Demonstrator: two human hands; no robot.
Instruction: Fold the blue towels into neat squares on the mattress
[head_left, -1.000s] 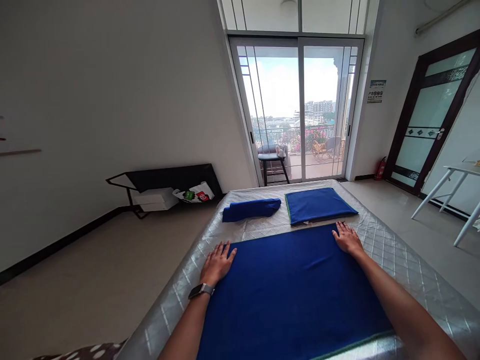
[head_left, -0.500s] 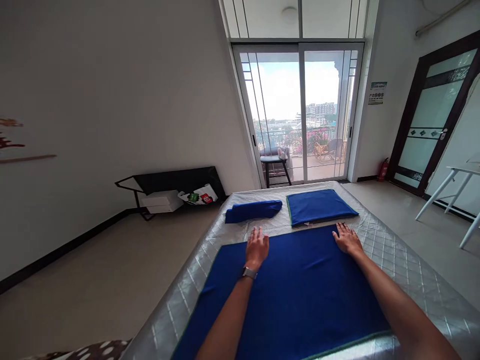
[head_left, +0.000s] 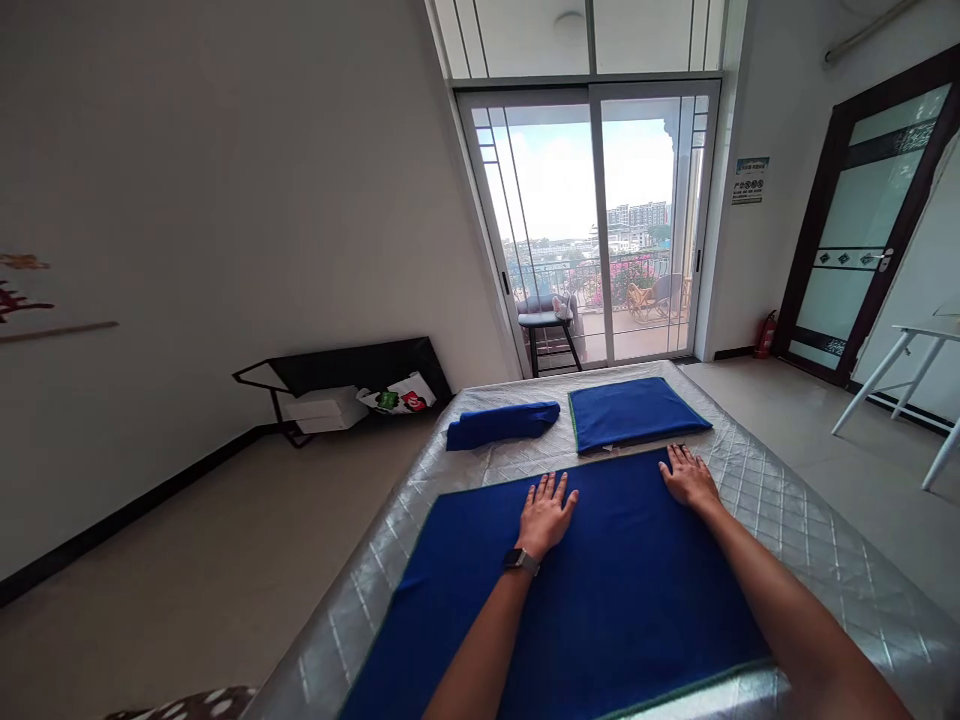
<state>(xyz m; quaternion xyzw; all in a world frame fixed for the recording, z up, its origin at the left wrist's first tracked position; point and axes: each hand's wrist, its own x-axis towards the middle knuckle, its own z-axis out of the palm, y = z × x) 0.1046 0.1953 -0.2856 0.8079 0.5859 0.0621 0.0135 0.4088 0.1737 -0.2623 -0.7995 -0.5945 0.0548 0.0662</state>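
Observation:
A blue cloth (head_left: 622,600) with green edging lies spread flat on a silver quilted mattress (head_left: 795,500). My left hand (head_left: 547,512), a watch at its wrist, rests on the cloth near its far edge, fingers apart. At the cloth's far right corner, my right hand (head_left: 688,478) lies flat with spread fingers. Just beyond it is a folded blue cloth (head_left: 637,412) with green edging and a small white tag. A rolled or narrowly folded blue cloth (head_left: 502,425) lies to its left. Neither hand grips anything.
By the left wall, a black-framed low bench (head_left: 360,365) stands with a white box (head_left: 322,410) and a printed bag (head_left: 401,395). A black stool (head_left: 546,322) is near the sliding glass door (head_left: 600,230). To the right are a white-legged table (head_left: 900,370) and a fire extinguisher (head_left: 765,335).
My left hand has moved right across the spread cloth, toward its middle, and its fingers are wider apart. My right hand stays at the far right corner.

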